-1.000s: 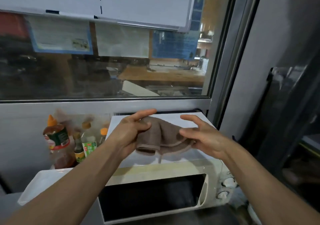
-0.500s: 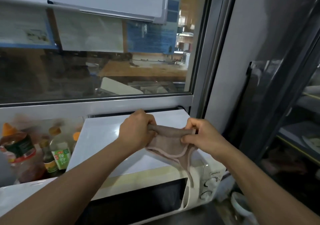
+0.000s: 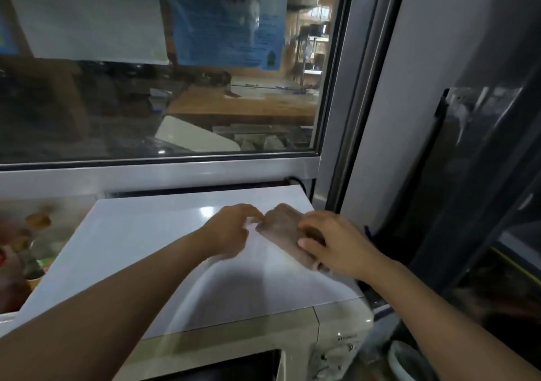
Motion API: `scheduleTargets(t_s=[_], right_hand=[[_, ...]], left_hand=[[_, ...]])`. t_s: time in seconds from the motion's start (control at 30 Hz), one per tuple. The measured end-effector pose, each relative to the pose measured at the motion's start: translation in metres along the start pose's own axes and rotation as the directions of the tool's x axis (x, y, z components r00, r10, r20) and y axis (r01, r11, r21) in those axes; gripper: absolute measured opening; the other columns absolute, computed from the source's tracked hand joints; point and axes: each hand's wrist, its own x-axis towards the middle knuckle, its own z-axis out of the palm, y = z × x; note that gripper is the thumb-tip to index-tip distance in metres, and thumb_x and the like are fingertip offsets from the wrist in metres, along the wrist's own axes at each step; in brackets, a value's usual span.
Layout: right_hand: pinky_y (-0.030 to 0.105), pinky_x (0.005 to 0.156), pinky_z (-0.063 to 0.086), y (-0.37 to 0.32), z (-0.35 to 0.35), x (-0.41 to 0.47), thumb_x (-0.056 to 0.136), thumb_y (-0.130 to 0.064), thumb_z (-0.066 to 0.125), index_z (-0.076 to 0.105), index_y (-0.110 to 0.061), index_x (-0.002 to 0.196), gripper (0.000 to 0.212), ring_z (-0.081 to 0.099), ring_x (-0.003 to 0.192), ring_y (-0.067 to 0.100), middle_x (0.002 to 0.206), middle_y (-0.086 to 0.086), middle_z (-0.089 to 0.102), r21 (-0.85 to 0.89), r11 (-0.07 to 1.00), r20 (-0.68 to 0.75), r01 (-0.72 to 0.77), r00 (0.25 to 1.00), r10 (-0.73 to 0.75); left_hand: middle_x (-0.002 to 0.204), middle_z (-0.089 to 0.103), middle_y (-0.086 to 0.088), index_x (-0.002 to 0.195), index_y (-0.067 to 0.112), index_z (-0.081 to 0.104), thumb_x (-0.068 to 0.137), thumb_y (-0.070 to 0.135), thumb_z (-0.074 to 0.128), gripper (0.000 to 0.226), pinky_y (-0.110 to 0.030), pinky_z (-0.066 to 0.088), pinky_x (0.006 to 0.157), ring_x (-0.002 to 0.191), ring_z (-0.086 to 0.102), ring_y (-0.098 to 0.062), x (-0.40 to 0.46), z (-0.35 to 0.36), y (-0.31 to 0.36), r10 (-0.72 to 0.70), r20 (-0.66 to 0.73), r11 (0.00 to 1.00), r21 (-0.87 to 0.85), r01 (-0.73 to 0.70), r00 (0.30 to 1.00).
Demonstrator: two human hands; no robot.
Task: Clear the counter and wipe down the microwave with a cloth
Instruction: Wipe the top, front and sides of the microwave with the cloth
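Left hand [image 3: 231,228] and right hand [image 3: 336,243], fingers curled.

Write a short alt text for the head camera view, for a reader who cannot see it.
Two bare hands lay a brown cloth on the white top of a microwave below a window. The right hand grips the cloth; the blurred left hand touches its edge.

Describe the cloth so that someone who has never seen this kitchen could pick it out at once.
Find the white microwave below the big window. On its flat top, near the right rear corner, lies the cloth, with the right hand on it and the left hand at its left edge. It is the only soft, brown-grey thing on that glossy white surface.
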Motion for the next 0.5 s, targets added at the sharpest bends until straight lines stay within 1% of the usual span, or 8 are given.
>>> scheduleTargets(t_s=[0.07,0.1,0.17,0.2,0.27,0.3,0.4,0.5], right_hand=[[0.028,0.108,0.03,0.005,0.003,0.009,0.092,-0.024,0.054,0.053,-0.023,0.13,0.038,0.037,0.13,0.012,0.141,-0.005,0.044,-0.009,0.995,-0.095,0.102,0.99,-0.103],[0.028,0.112,0.024,0.004,0.005,0.015,0.093,-0.02,0.051,0.046,-0.023,0.137,0.044,0.028,0.137,0.011,0.149,-0.005,0.035,-0.017,0.984,-0.067,0.176,0.982,-0.177],[0.027,0.115,0.019,0.0,0.016,0.025,0.096,-0.017,0.045,0.038,-0.024,0.142,0.048,0.021,0.141,0.01,0.151,-0.006,0.032,-0.066,0.946,0.054,0.316,0.948,-0.313],[0.024,0.114,0.014,0.001,0.024,0.028,0.097,-0.017,0.042,0.036,-0.025,0.143,0.048,0.02,0.141,0.009,0.15,-0.006,0.032,-0.097,0.934,0.093,0.344,0.937,-0.336],[0.017,0.113,0.0,0.011,0.035,0.035,0.1,-0.021,0.036,0.028,-0.025,0.147,0.048,0.012,0.143,0.005,0.155,-0.008,0.024,-0.104,0.952,0.108,0.288,0.955,-0.277],[0.017,0.114,-0.003,0.019,0.037,0.04,0.101,-0.023,0.032,0.024,-0.025,0.149,0.048,0.007,0.144,0.003,0.157,-0.01,0.018,-0.098,0.969,0.108,0.228,0.97,-0.217],[0.029,0.119,0.0,0.042,0.038,0.065,0.103,-0.024,0.028,0.018,-0.023,0.15,0.048,0.0,0.145,0.007,0.159,-0.008,0.009,-0.044,0.998,0.137,0.041,0.99,-0.035],[0.037,0.12,0.004,0.055,0.04,0.1,0.103,-0.022,0.027,0.02,-0.02,0.15,0.048,0.001,0.146,0.012,0.159,-0.005,0.009,0.053,0.998,0.17,-0.027,0.985,0.018]], left_hand=[[0.131,0.056,0.003,0.121,0.024,0.059,0.086,0.005,0.052,0.04,-0.02,0.038,0.096,0.118,0.053,-0.017,-0.002,-0.002,-0.012,-0.044,-0.074,0.999,0.004,0.045,0.996],[0.13,0.057,0.002,0.12,0.024,0.059,0.087,0.009,0.053,0.037,-0.027,0.04,0.099,0.117,0.054,-0.02,-0.001,-0.004,-0.017,-0.067,-0.113,0.997,0.027,0.07,0.991],[0.129,0.057,0.003,0.121,0.026,0.057,0.089,0.017,0.052,0.033,-0.036,0.041,0.101,0.118,0.053,-0.022,0.002,-0.01,-0.024,-0.107,-0.153,0.985,0.119,0.126,0.982],[0.131,0.056,0.004,0.123,0.027,0.055,0.091,0.02,0.05,0.033,-0.038,0.039,0.101,0.12,0.051,-0.021,0.005,-0.012,-0.028,-0.125,-0.15,0.974,0.169,0.15,0.981],[0.135,0.051,0.007,0.128,0.028,0.051,0.092,0.024,0.047,0.036,-0.04,0.037,0.102,0.126,0.045,-0.019,0.011,-0.012,-0.034,-0.157,-0.13,0.951,0.25,0.185,0.979],[0.137,0.048,0.008,0.13,0.028,0.048,0.093,0.025,0.046,0.037,-0.041,0.036,0.103,0.128,0.042,-0.019,0.013,-0.01,-0.037,-0.165,-0.122,0.942,0.276,0.193,0.979],[0.14,0.044,0.008,0.129,0.029,0.047,0.094,0.028,0.044,0.035,-0.042,0.037,0.102,0.128,0.04,-0.022,0.017,-0.001,-0.044,-0.167,-0.132,0.938,0.285,0.199,0.977],[0.14,0.044,0.007,0.127,0.033,0.047,0.092,0.032,0.045,0.035,-0.039,0.038,0.1,0.124,0.042,-0.023,0.021,0.001,-0.05,-0.157,-0.16,0.933,0.298,0.2,0.974]])
